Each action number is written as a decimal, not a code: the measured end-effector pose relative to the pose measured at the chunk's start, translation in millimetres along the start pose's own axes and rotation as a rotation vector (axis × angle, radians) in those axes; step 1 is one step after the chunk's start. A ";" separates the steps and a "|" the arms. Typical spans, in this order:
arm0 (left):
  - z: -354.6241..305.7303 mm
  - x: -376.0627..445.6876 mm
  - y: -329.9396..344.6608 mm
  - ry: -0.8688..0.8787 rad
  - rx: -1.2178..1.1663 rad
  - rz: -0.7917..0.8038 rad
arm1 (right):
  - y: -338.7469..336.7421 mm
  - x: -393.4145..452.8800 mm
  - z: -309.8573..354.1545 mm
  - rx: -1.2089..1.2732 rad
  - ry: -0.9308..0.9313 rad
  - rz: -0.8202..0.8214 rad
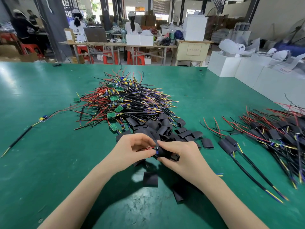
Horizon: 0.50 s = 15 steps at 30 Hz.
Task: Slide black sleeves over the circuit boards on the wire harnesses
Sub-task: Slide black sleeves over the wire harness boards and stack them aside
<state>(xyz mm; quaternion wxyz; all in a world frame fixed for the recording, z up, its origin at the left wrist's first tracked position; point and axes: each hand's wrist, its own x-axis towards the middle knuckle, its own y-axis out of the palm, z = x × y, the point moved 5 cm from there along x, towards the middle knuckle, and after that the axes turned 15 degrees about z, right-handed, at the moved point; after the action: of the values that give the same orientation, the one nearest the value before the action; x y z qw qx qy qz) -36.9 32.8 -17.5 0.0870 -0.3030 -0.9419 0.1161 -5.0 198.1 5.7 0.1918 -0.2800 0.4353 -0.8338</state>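
Note:
Above the near middle of the green table [49, 162], my left hand [132, 151] pinches the red and black wires of a wire harness. Its small circuit board [156, 149] shows between my fingertips. My right hand [178, 154] grips a black sleeve [166, 154] that partly covers the board. A big pile of bare harnesses [125, 103] with green boards lies behind my hands. Loose black sleeves [165, 129] are heaped just beyond my fingers. Two more sleeves [150, 179] lie flat under my forearms.
Sleeved harnesses [280, 139] are piled at the right, with two laid apart [229, 144] nearer me. A single harness [42, 119] lies at the far left. White boxes [247, 70] edge the table's right side. People sit at benches in the background.

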 end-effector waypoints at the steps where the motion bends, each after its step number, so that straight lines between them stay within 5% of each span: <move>1: -0.8 -0.3 0.3 0.001 0.002 0.008 | -0.4 -0.3 -0.5 0.003 0.003 -0.007; 15: -5.0 -1.6 -1.1 0.047 0.051 0.001 | 4.4 0.6 -2.0 -0.004 -0.028 -0.003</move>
<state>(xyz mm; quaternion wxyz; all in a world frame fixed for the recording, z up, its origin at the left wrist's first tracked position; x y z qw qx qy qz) -35.0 31.8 -12.6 0.1167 -0.3036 -0.9362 0.1330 -6.4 196.6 1.3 0.1961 -0.2925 0.4340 -0.8292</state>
